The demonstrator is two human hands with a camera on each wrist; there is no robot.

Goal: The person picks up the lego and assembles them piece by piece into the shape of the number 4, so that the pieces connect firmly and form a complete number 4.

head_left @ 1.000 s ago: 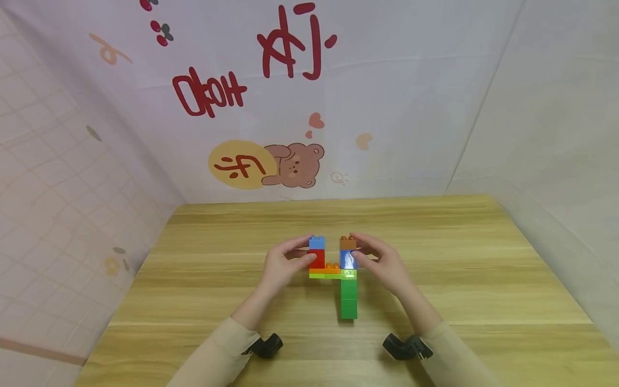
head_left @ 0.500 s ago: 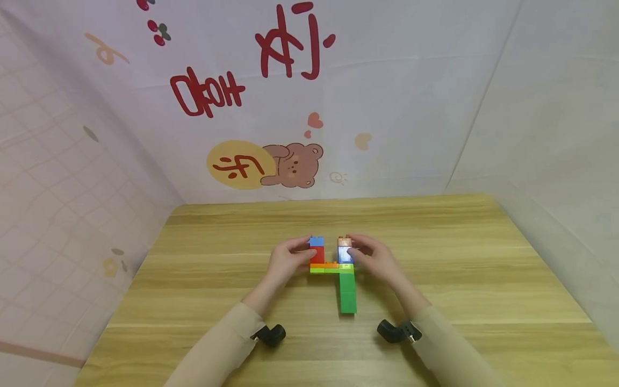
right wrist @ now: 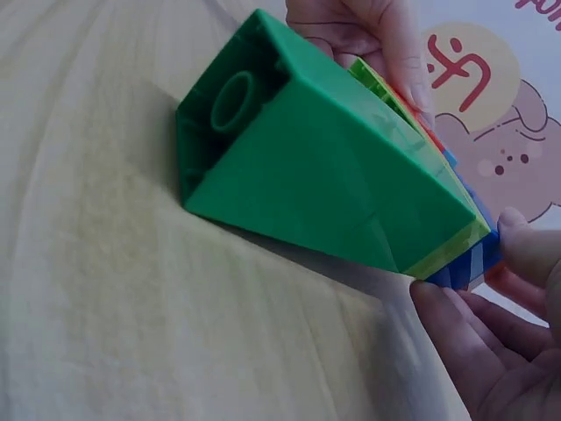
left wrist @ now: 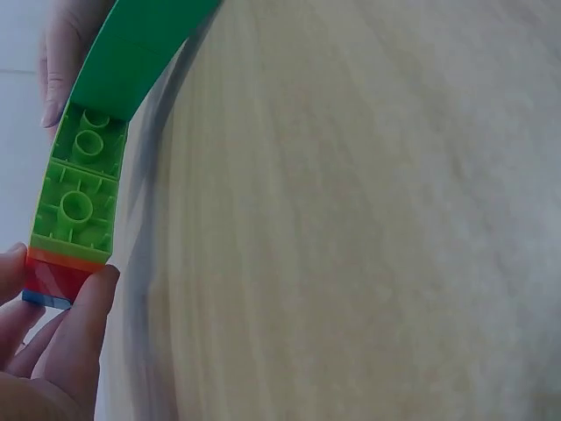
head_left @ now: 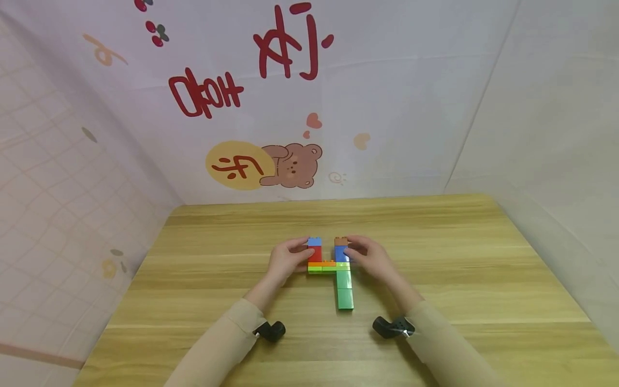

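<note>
Both hands hold one joined toy-brick build between them over the table. Its left column has a light-blue brick (head_left: 315, 242) above a red brick (head_left: 315, 254), which my left hand (head_left: 285, 259) pinches between thumb and fingers. On the right, a brown brick (head_left: 340, 242) tops a blue brick (head_left: 340, 253); my right hand (head_left: 372, 259) pinches this column. An orange brick (head_left: 329, 264) and lime bricks (head_left: 321, 269) bridge the columns. Green bricks (head_left: 345, 290) extend from the right end toward the person. Hollow lime undersides (left wrist: 77, 207) show in the left wrist view, a hollow green end in the right.
The wood-grain table (head_left: 435, 258) lies beneath the build. Behind it hangs a white printed cloth (head_left: 396, 107) with a bear and red characters, and pale cloth walls stand at both sides. Each wrist wears a black camera mount (head_left: 271, 331).
The build and both hands have shifted slightly away from the person and a little left in the head view. Both hands keep their hold. The head view has drifted slightly.
</note>
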